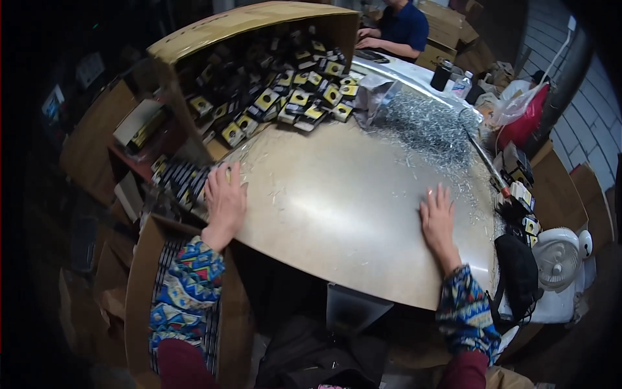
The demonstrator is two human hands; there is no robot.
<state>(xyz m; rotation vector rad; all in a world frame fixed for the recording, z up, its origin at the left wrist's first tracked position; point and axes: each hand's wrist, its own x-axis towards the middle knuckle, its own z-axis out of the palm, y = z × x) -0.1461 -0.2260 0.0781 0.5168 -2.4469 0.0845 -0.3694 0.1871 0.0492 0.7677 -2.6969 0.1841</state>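
Observation:
My left hand (224, 202) rests at the left edge of the table (330, 194), its fingers stretched out and nothing seen in them. Right beside it is a row of small black-and-yellow boxes (181, 179). Flat on the tabletop at the right lies my right hand (438, 223), fingers extended and empty. Beyond that hand spreads a heap of thin silvery metal pieces (427, 126), with some strewn loose around it. A large cardboard carton (253, 21) lies on its side at the far left, and many small black-and-yellow boxes (265, 98) spill from its mouth.
A long thin rod (487, 162) lies by the heap. At the right are a white fan (558, 264) and a black pouch (516, 275). An open carton (144, 279) stands below my left arm. Across the table sits another person (403, 29), near a dark bottle (442, 74).

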